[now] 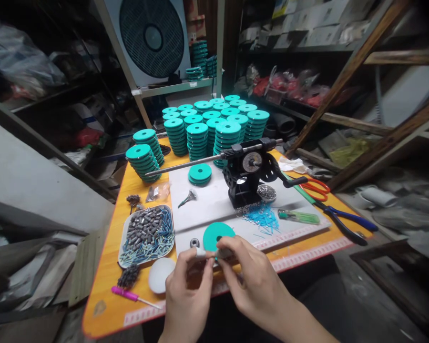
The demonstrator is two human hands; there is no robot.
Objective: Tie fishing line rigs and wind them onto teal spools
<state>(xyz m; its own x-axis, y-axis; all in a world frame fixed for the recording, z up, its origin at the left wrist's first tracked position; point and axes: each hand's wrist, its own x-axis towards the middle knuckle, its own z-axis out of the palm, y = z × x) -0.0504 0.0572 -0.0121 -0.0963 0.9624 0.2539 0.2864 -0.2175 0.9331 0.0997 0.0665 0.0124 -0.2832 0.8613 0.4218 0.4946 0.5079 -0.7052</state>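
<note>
My left hand [191, 286] and my right hand [248, 274] meet at the table's near edge, fingertips pinched together. Between them is something small with a teal bit, too hidden to name. A white wrap covers a fingertip of my left hand; something greyish shows at my right fingertips. Just beyond them a flat teal disc [213, 232] with a centre hole lies on the white board [196, 209], partly covered by my right fingers. Left of the disc rests a small ring-shaped metal part [195, 243]. A white rounded object [161, 275] sits beside my left hand.
A tray [120, 250] of grey cylinders and bluish pins stands left, near a purple screwdriver [127, 293]. Behind are a hand-cranked winder [245, 166] with a long rod and several stacks of teal spools [196, 138]. Blue pieces [262, 218], a green-handled tool [298, 216] and pliers [350, 219] lie right.
</note>
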